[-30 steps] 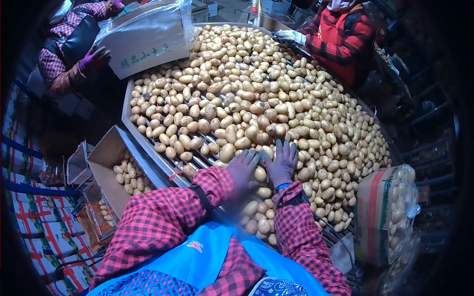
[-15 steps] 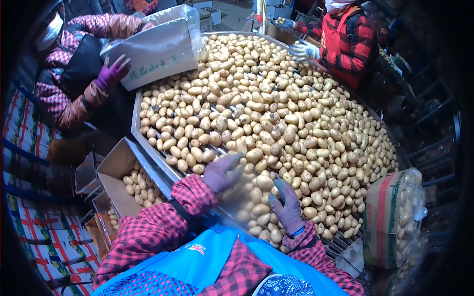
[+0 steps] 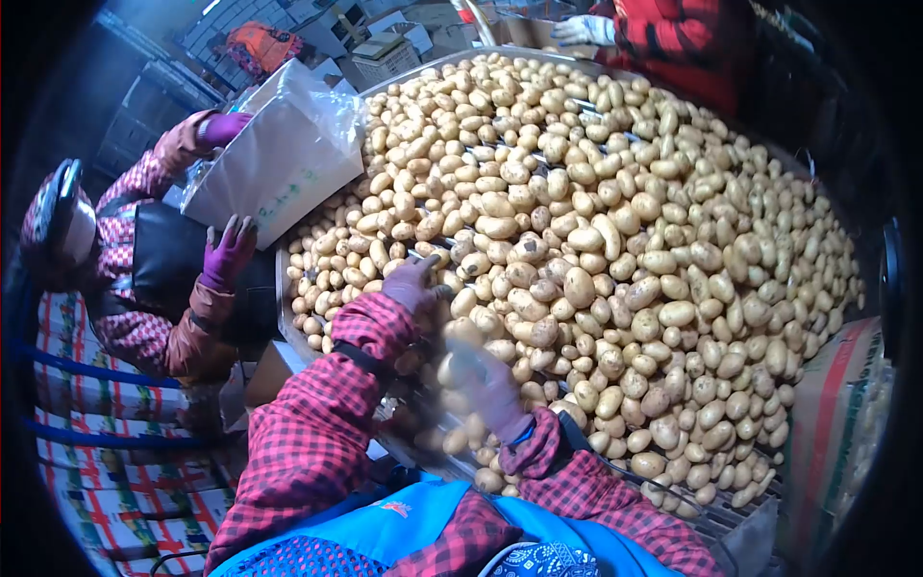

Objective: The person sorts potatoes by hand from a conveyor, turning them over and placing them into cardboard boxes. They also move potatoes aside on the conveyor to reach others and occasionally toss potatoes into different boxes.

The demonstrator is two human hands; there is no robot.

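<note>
A broad heap of potatoes (image 3: 625, 288) covers the metal sorting table (image 3: 281, 288). My left hand (image 3: 411, 285), in a purple glove, rests on the potatoes near the table's left side, fingers apart and touching them. Lower and to the right, my right hand (image 3: 488, 392), gloved too, reaches in from the front edge. Motion smears its fingers, and a pale potato shows beside them, so I cannot see whether it is gripped. Blurred potatoes lie between my two hands at the near edge.
At the left, a co-worker (image 3: 159, 260) in purple gloves tilts a white carton (image 3: 279, 159) lined with plastic against the table. Another person in red plaid (image 3: 673, 48) stands across the heap. A bagged box (image 3: 836, 413) is at the right, stacked printed cartons (image 3: 106, 423) at lower left.
The view has shifted, with the heap larger to the right. My left hand moved up along the heap; my right hand swung left toward it. The far person's hand drew back to the far edge.
</note>
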